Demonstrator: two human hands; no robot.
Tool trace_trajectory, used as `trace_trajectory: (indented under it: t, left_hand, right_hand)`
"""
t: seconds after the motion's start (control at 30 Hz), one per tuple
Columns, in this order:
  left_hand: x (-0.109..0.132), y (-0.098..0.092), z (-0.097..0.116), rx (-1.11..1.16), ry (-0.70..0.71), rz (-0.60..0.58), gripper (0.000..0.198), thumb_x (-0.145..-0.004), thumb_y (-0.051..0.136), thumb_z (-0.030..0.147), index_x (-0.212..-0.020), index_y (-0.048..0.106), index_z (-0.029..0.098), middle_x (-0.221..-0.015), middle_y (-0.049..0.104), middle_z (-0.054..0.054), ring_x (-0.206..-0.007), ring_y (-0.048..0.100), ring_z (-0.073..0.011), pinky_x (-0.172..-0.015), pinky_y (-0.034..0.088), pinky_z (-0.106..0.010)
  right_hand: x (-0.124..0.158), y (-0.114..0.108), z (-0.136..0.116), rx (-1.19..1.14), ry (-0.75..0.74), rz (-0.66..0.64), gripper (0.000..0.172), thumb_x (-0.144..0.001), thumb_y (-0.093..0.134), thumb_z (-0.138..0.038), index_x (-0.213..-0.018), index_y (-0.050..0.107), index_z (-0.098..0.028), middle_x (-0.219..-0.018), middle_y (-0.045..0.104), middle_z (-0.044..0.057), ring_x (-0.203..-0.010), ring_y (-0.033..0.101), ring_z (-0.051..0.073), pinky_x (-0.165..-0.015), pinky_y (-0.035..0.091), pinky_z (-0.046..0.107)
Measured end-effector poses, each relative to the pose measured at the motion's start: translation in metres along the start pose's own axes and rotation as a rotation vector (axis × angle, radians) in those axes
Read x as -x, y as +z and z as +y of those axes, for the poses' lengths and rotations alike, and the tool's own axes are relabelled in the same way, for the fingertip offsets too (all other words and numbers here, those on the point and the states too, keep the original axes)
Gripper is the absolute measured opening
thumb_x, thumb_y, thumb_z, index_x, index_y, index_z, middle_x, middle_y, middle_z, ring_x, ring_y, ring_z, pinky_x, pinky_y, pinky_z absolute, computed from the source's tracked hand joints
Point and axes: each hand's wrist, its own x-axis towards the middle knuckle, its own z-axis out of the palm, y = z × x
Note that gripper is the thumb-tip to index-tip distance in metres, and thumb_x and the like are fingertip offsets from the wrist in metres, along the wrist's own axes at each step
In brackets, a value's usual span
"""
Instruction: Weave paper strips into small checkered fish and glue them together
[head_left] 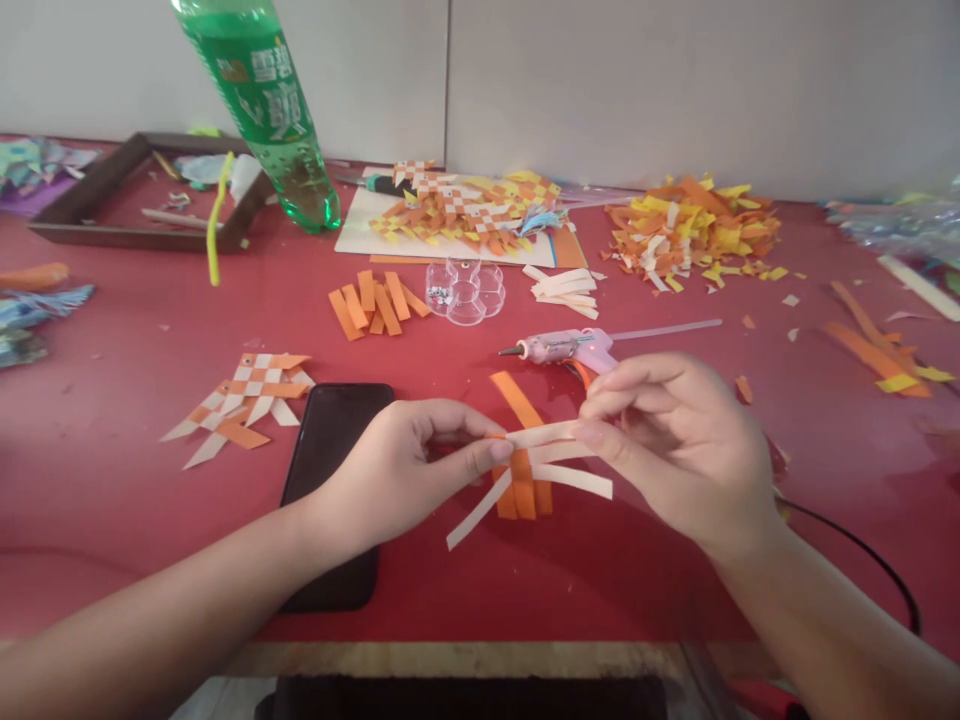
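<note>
Toward the front edge of the bench (600, 590), a weave of orange and cream paper strips (523, 482) sits between the 2 hands: the left hand (405, 475) pinches its upper left, the right hand (675, 450) grips 1 cream strip's (544, 434) right end.

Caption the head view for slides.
Left hand and right hand hold crossed orange and cream paper strips over a red tabletop.

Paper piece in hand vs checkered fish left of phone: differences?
The piece is held between left hand and right hand; the fish lie on the table, untouched. The piece shows mostly long plain strips; the fish show clear checkered weaving. Both combine orange and whitish paper.
</note>
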Motion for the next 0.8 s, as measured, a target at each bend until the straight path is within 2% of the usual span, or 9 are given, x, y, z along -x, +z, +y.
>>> trace_trajectory:
  t: [0.1, 0.17, 0.2, 0.3, 0.37, 0.5, 0.6, 0.7, 0.8]
  left_hand:
    - [-0.001, 0.001, 0.000, 0.064, -0.022, 0.009, 0.024, -0.085, 0.069, 0.042, -0.085, 0.071, 0.017, -0.073, 0.071, 0.000, -0.063, 0.064, -0.0088, -0.056, 0.049, -0.015]
    - [-0.002, 0.001, -0.001, 0.173, -0.012, 0.052, 0.024, -0.086, 0.068, 0.041, -0.084, 0.068, 0.017, -0.070, 0.067, 0.002, -0.059, 0.062, -0.0068, -0.054, 0.048, -0.014]
    - [-0.002, 0.001, -0.002, 0.228, 0.001, 0.079, 0.024, -0.086, 0.068, 0.041, -0.084, 0.066, 0.018, -0.069, 0.066, 0.003, -0.057, 0.061, -0.0064, -0.052, 0.049, -0.014]
    - [-0.005, 0.000, -0.002, 0.358, 0.046, 0.145, 0.019, -0.087, 0.068, 0.038, -0.090, 0.063, 0.020, -0.073, 0.066, 0.004, -0.056, 0.062, -0.0071, -0.052, 0.054, -0.016]
    - [-0.006, -0.001, 0.000, 0.406, 0.057, 0.187, 0.020, -0.083, 0.073, 0.033, -0.094, 0.063, 0.020, -0.078, 0.068, 0.003, -0.062, 0.065, -0.0092, -0.054, 0.058, -0.018]
    - [-0.006, -0.002, 0.002, 0.462, 0.044, 0.236, 0.030, -0.073, 0.083, 0.024, -0.096, 0.065, 0.019, -0.081, 0.069, 0.002, -0.072, 0.068, -0.0127, -0.060, 0.062, -0.022]
    - [-0.005, -0.002, 0.002, 0.468, 0.023, 0.212, 0.028, -0.075, 0.081, 0.026, -0.098, 0.068, 0.019, -0.079, 0.072, 0.001, -0.067, 0.068, -0.0090, -0.060, 0.058, -0.015]
    - [-0.004, -0.003, 0.000, 0.470, 0.020, 0.181, 0.024, -0.078, 0.079, 0.028, -0.099, 0.072, 0.018, -0.078, 0.075, -0.001, -0.068, 0.069, -0.0071, -0.060, 0.053, -0.009]
    - [-0.004, -0.004, -0.002, 0.490, 0.041, 0.198, 0.016, -0.079, 0.079, 0.025, -0.092, 0.074, 0.017, -0.077, 0.076, 0.000, -0.067, 0.069, -0.0066, -0.059, 0.051, -0.008]
  right_hand:
    - [-0.002, -0.002, 0.002, 0.131, 0.002, 0.086, 0.015, -0.084, 0.067, -0.024, -0.095, 0.057, -0.026, -0.077, 0.068, -0.002, -0.069, 0.065, 0.015, -0.062, 0.051, 0.027]
    - [-0.004, -0.007, 0.006, 0.361, 0.026, 0.186, 0.010, -0.087, 0.063, -0.032, -0.092, 0.059, -0.025, -0.085, 0.068, 0.002, -0.073, 0.065, 0.017, -0.065, 0.050, 0.031]
    - [-0.006, -0.010, 0.010, 0.504, 0.040, 0.214, 0.013, -0.087, 0.062, -0.036, -0.092, 0.060, -0.023, -0.088, 0.068, 0.004, -0.076, 0.064, 0.019, -0.068, 0.050, 0.033]
    - [-0.011, -0.020, 0.022, 0.840, 0.063, 0.145, 0.024, -0.084, 0.061, -0.042, -0.092, 0.064, -0.020, -0.093, 0.069, 0.011, -0.085, 0.063, 0.027, -0.078, 0.048, 0.043]
    - [-0.013, -0.025, 0.031, 0.929, 0.088, 0.045, 0.028, -0.085, 0.057, -0.045, -0.089, 0.067, -0.019, -0.092, 0.069, 0.013, -0.085, 0.062, 0.030, -0.078, 0.047, 0.046]
    - [-0.015, -0.031, 0.041, 0.940, 0.132, -0.040, 0.033, -0.089, 0.050, -0.045, -0.088, 0.069, -0.018, -0.091, 0.070, 0.015, -0.086, 0.062, 0.030, -0.076, 0.047, 0.043]
    - [-0.017, -0.032, 0.038, 0.886, 0.191, 0.024, 0.029, -0.088, 0.051, -0.041, -0.091, 0.068, -0.017, -0.090, 0.070, 0.014, -0.084, 0.062, 0.028, -0.075, 0.046, 0.042]
    - [-0.020, -0.032, 0.030, 0.780, 0.242, 0.253, 0.032, -0.085, 0.057, -0.043, -0.100, 0.065, -0.016, -0.094, 0.069, 0.015, -0.082, 0.063, 0.025, -0.075, 0.048, 0.041]
    - [-0.019, -0.030, 0.029, 0.432, 0.275, 0.504, 0.039, -0.074, 0.073, -0.040, -0.104, 0.061, -0.018, -0.093, 0.069, 0.010, -0.072, 0.064, 0.020, -0.065, 0.051, 0.035]
